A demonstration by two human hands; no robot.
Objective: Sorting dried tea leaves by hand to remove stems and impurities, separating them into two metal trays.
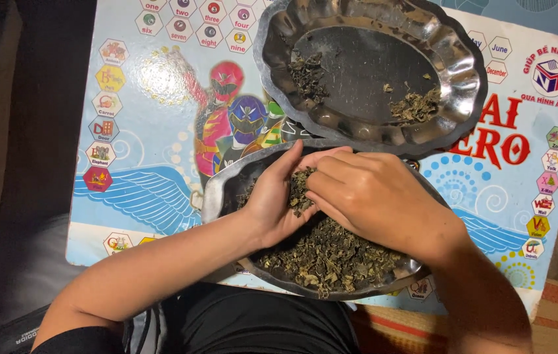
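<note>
**Hands in a tray of dried leaves**

Where the near tray [226, 190] overhangs the table's [141, 196] front edge, the left hand [279, 196] cups dried leaves [325, 255]; the right hand [374, 196] pinches some. The far tray [462, 78] holds scraps.

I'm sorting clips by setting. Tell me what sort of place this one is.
Probably a home, with the person sitting low. A small children's picture table stands over their lap, a woven mat covers the floor, and two metal trays of dried leaves sit under both hands.
</note>
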